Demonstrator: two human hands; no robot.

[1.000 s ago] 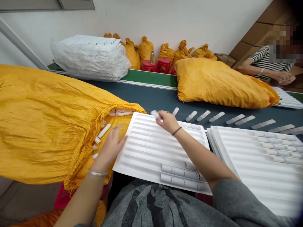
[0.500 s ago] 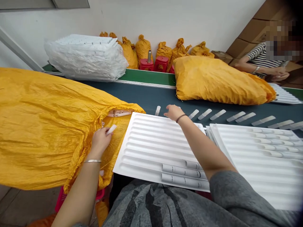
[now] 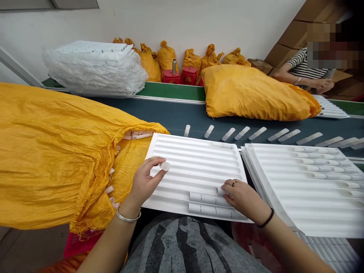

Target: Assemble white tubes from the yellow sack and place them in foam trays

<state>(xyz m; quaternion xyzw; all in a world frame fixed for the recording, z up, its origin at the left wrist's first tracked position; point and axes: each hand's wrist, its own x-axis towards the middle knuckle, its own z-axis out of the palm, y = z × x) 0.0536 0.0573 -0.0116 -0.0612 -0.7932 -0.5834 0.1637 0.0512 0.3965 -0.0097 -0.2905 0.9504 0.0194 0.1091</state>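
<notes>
The held tube point(image 3: 165, 166) is located above the left part of the grooved white tray point(image 3: 196, 161), its round end turned toward the viewer. The left hand point(image 3: 144, 179) is clamped on this tube between thumb and forefinger. The right hand point(image 3: 243, 194) is closed with thumb and fingertips on a short tube point(image 3: 220, 191) (only one end is exposed) at the near right part of the tray.

Just beside that hand, two printed tubes point(image 3: 209, 198) lie in adjacent grooves nearest the body. One further tube point(image 3: 224, 145) lies in the farthest groove.

To the left, an open orange sack point(image 3: 57, 151) adjoins the tray; white tubes point(image 3: 109, 189) show at its mouth. To the right, a tray stack point(image 3: 273, 189) carries rows of tubes on its top tray. Beyond both trays, a line of tubes point(image 3: 209, 131) stands on the dark belt point(image 3: 176, 113).

Farther out, a filled sack point(image 3: 250, 91) lies across the belt, right of a plastic-wrapped stack point(image 3: 96, 76). Tied sacks point(image 3: 167, 55) and red stools point(image 3: 171, 77) line the wall. A co-worker in a striped sleeve point(image 3: 297, 60) sits at far right.
</notes>
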